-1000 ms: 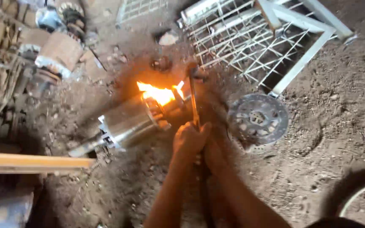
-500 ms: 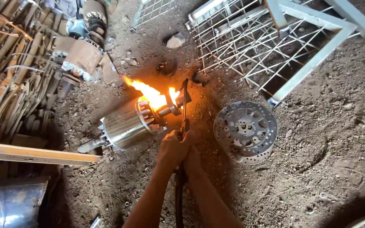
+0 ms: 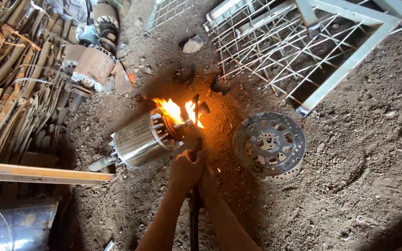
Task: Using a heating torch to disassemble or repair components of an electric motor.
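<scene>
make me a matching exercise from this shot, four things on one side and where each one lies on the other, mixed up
Things:
1. motor rotor
2. perforated metal disc
3. wire grid frame
4. wooden plank

Places:
A. top right, lying on the dirt
B. left edge, running across below the rotor's shaft
C. centre, with flame at its end, just above the hands
D. flat on the ground to the right of the fire

Pairs: 1-C, 2-D, 3-A, 4-B

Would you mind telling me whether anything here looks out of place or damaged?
Yes: open flames burn at the end of the ribbed metal cylinder lying tilted on bare dirt, just beyond both hands gripping a dark rod.
</scene>
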